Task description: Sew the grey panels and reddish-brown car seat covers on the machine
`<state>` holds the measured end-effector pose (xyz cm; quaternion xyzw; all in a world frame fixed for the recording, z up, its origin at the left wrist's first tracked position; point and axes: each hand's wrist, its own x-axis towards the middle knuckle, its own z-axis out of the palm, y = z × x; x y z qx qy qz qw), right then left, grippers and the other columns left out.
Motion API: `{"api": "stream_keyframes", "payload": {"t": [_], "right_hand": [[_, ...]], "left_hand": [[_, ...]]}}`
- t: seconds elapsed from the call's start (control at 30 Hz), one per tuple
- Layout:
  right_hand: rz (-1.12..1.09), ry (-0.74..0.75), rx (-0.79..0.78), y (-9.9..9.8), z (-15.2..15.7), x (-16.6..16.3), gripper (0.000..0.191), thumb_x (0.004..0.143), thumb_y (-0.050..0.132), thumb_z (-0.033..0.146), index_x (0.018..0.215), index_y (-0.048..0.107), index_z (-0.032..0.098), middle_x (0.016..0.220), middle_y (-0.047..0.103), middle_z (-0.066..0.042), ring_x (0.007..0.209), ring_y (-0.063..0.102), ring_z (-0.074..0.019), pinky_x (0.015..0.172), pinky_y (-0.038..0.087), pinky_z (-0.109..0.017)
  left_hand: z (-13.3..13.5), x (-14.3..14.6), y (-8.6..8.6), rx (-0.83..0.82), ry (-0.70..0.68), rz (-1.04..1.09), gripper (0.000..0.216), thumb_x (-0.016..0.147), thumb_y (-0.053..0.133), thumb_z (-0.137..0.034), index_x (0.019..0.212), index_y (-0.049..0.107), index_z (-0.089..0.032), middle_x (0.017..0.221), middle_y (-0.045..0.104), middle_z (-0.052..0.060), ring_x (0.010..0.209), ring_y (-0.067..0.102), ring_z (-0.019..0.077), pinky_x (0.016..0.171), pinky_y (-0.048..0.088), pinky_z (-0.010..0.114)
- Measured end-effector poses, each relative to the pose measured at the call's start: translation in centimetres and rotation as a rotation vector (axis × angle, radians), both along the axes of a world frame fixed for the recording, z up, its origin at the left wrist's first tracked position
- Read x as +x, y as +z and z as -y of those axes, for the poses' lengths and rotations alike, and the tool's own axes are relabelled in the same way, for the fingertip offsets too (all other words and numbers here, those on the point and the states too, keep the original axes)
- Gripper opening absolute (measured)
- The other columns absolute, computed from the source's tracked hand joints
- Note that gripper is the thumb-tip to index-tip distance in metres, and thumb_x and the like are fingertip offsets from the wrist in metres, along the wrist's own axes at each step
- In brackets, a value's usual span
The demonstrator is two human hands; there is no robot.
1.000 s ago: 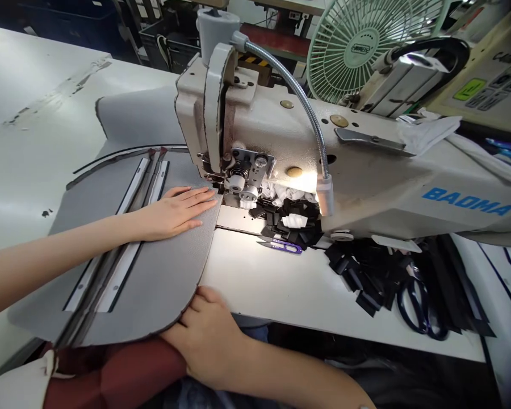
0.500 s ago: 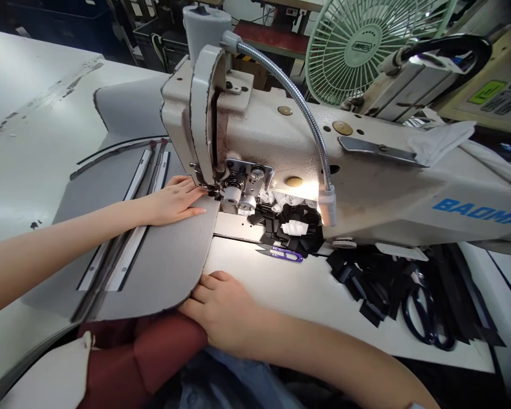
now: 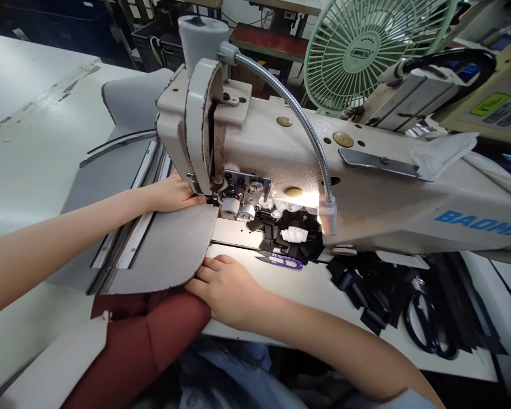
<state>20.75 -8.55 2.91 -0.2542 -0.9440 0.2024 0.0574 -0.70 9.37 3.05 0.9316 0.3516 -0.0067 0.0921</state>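
A grey fabric panel (image 3: 170, 244) with a dark bound edge lies under the head of the sewing machine (image 3: 204, 125). White strips (image 3: 143, 233) with small studs and a dark zipper-like seam run across it. My left hand (image 3: 170, 193) rests flat on the panel close to the needle area, its fingertips partly hidden behind the machine head. At the rounded near edge, my right hand (image 3: 230, 289) pinches the panel between thumb and fingers. Dark red fabric (image 3: 170, 326) hangs below the panel over the table's front edge.
Purple thread snips (image 3: 283, 261) lie beside a pile of black fabric pieces (image 3: 309, 227) behind my right hand. Dark-handled scissors (image 3: 426, 326) and black strips (image 3: 460, 301) lie at right. A bendable lamp (image 3: 327, 216) lights the machine bed; a green fan (image 3: 361, 54) stands behind.
The grey panel has moved away from me, deeper under the machine head. Both hands have travelled forward with it, and my left hand is now more hidden by the machine.
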Motion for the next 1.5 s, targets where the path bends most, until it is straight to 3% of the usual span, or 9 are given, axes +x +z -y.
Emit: {"api": "stream_keyframes", "payload": {"t": [0.1, 0.17, 0.23, 0.3, 0.4, 0.77, 1.03, 1.2, 1.5], "right_hand": [[0.011, 0.011, 0.04, -0.5, -0.5, 0.1, 0.018, 0.093, 0.059, 0.024, 0.109, 0.066, 0.019, 0.103, 0.071, -0.005, 0.098, 0.057, -0.0219, 0.086, 0.039, -0.037], [-0.006, 0.008, 0.063, -0.9, -0.5, 0.2, 0.018, 0.093, 0.059, 0.025, 0.109, 0.066, 0.018, 0.102, 0.071, -0.006, 0.098, 0.056, -0.0224, 0.085, 0.039, -0.037], [-0.042, 0.004, 0.101, -1.3, -0.1, 0.1, 0.019, 0.096, 0.056, 0.025, 0.11, 0.065, 0.017, 0.103, 0.07, -0.007, 0.098, 0.055, -0.0235, 0.083, 0.04, -0.037], [-0.08, -0.006, 0.162, -1.6, 0.5, 0.0, 0.022, 0.099, 0.05, 0.022, 0.113, 0.065, 0.015, 0.104, 0.069, -0.009, 0.097, 0.055, -0.0242, 0.08, 0.041, -0.038], [-0.14, -0.022, 0.264, -1.7, 1.4, -0.3, 0.027, 0.102, 0.041, 0.014, 0.113, 0.065, 0.009, 0.102, 0.068, -0.01, 0.092, 0.056, -0.023, 0.074, 0.043, -0.036], [-0.157, -0.092, 0.355, -1.6, 1.0, 0.0, 0.031, 0.103, 0.038, 0.011, 0.111, 0.067, 0.007, 0.104, 0.071, -0.012, 0.098, 0.062, -0.0207, 0.078, 0.049, -0.033], [-0.151, -0.12, 0.306, -2.0, -1.5, 0.9, 0.031, 0.103, 0.039, 0.013, 0.118, 0.066, 0.006, 0.114, 0.072, -0.014, 0.109, 0.061, -0.0233, 0.086, 0.05, -0.035], [-0.056, -0.172, 0.237, -1.8, -3.0, 1.1, 0.032, 0.105, 0.04, 0.017, 0.122, 0.065, 0.01, 0.116, 0.072, -0.013, 0.107, 0.061, -0.0229, 0.083, 0.048, -0.037], [0.046, -0.281, 0.187, -1.0, -4.3, 1.1, 0.031, 0.1, 0.046, 0.016, 0.124, 0.065, 0.013, 0.117, 0.073, -0.011, 0.099, 0.058, -0.0235, 0.081, 0.044, -0.038]], "left_hand": [[2.4, -0.1, 1.7, 0.038, 0.03, -0.054, 0.054, 0.105, 0.02, -0.036, 0.124, 0.064, -0.012, 0.137, 0.062, 0.004, 0.141, 0.042, 0.0235, 0.122, 0.026, 0.042], [5.9, -0.5, 2.3, 0.042, 0.037, -0.078, 0.049, 0.101, 0.034, -0.04, 0.128, 0.063, -0.011, 0.139, 0.061, 0.009, 0.14, 0.045, 0.0278, 0.123, 0.025, 0.046], [10.2, -1.0, 2.1, -0.013, -0.026, -0.05, 0.064, 0.089, 0.053, -0.038, 0.149, 0.046, -0.019, 0.155, 0.048, 0.011, 0.147, 0.036, 0.031, 0.121, 0.03, 0.046], [14.0, -1.4, 1.4, -0.066, -0.068, -0.01, 0.086, 0.08, 0.053, -0.021, 0.16, 0.024, -0.021, 0.163, 0.035, 0.01, 0.153, 0.027, 0.0283, 0.12, 0.032, 0.044], [16.7, -1.8, 0.1, -0.041, -0.055, 0.05, 0.088, 0.076, 0.045, -0.007, 0.16, 0.024, -0.022, 0.162, 0.038, 0.006, 0.153, 0.028, 0.0232, 0.121, 0.03, 0.041], [15.1, -2.5, -0.6, 0.055, -0.125, 0.15, 0.069, 0.076, 0.039, 0.001, 0.138, 0.059, -0.021, 0.144, 0.06, 0.003, 0.136, 0.05, 0.0187, 0.114, 0.041, 0.034], [12.3, -1.3, -0.1, 0.152, -0.147, 0.13, 0.056, 0.083, 0.04, -0.003, 0.132, 0.063, -0.018, 0.14, 0.064, 0.005, 0.129, 0.056, 0.0203, 0.108, 0.045, 0.035], [10.9, -0.6, -1.2, 0.245, -0.132, 0.138, 0.05, 0.09, 0.039, -0.006, 0.131, 0.064, -0.02, 0.136, 0.066, 0.006, 0.124, 0.059, 0.0217, 0.105, 0.046, 0.036], [8.5, 0.8, -1.2, 0.33, -0.118, 0.021, 0.038, 0.098, 0.041, -0.013, 0.121, 0.07, -0.021, 0.104, 0.074, 0.008, 0.116, 0.062, 0.0231, 0.099, 0.049, 0.035]]}}
